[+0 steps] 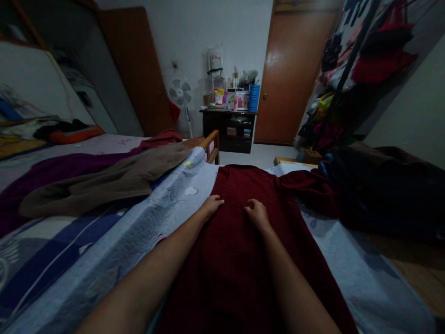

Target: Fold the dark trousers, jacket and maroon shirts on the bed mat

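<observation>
A dark red garment (239, 260) lies spread on a bed with a light blue patterned sheet (187, 188). One sleeve (309, 183) stretches to the right, reaching a dark pile. My left hand (212, 204) is at the garment's left edge, its fingers bent and close together; whether cloth is pinched in them is too small to tell. Over the upper middle of the garment is my right hand (256, 212), with curled fingers and the thumb near them. Whatever its fingertips may hold is hidden.
A dark pile of clothes (389, 190) sits at the right. Brown cloth (104, 178) and purple cloth (59, 171) lie on the left bed. Beyond are a wooden bed rail (212, 141), a fan (181, 93) and a black cabinet (227, 132).
</observation>
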`<state>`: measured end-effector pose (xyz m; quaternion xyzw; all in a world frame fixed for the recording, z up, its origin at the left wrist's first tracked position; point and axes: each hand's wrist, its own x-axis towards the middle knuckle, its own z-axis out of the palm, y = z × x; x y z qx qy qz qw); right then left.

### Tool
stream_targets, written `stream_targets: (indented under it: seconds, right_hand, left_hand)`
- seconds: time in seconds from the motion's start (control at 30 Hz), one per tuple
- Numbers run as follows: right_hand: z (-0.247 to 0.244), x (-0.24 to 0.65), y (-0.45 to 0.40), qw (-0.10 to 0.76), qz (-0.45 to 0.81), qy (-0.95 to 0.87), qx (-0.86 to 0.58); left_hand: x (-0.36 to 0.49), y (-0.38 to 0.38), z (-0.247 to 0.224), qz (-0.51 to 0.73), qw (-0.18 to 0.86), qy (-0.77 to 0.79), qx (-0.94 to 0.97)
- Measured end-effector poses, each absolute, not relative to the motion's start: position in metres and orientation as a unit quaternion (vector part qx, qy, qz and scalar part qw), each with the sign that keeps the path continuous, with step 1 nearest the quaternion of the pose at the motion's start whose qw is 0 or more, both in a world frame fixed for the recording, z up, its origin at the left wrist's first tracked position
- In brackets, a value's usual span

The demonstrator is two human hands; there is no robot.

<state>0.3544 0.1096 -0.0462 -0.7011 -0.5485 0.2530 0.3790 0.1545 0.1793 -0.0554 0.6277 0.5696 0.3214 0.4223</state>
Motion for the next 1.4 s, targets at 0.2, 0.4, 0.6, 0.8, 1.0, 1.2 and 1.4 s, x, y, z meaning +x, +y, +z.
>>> stream_targets:
  seconds: [0.2, 0.4, 0.6, 0.8, 1.0, 1.2, 1.4]
  right_hand:
    - [-0.055, 0.365, 0.113, 0.429, 0.295, -0.531, -0.668]
    - [-0.054, 0.37, 0.106, 0.515, 0.426, -0.477, -0.57]
    - [-0.06, 0.373, 0.102, 0.525, 0.509, -0.392, -0.557]
    - [-0.058, 0.383, 0.105, 0.435, 0.39, -0.471, -0.662]
    - [-0.044, 0.384, 0.104, 0.337, 0.29, -0.58, -0.683]
    - [-0.043, 0.381, 0.103, 0.317, 0.278, -0.631, -0.651]
    - [-0.044, 0.385, 0.102, 0.309, 0.288, -0.632, -0.65]
  left_hand:
    - [0.176, 0.213, -0.034, 0.351, 0.395, 0.573, 0.626]
    - [0.203, 0.25, -0.016, 0.32, 0.433, 0.539, 0.648]
    - [0.206, 0.267, -0.016, 0.304, 0.474, 0.558, 0.61]
    - [0.202, 0.277, -0.026, 0.329, 0.486, 0.557, 0.588]
    - [0.208, 0.285, -0.037, 0.323, 0.49, 0.55, 0.595]
    - [0.219, 0.298, -0.036, 0.324, 0.473, 0.556, 0.602]
    - [0.221, 0.298, -0.037, 0.348, 0.456, 0.555, 0.602]
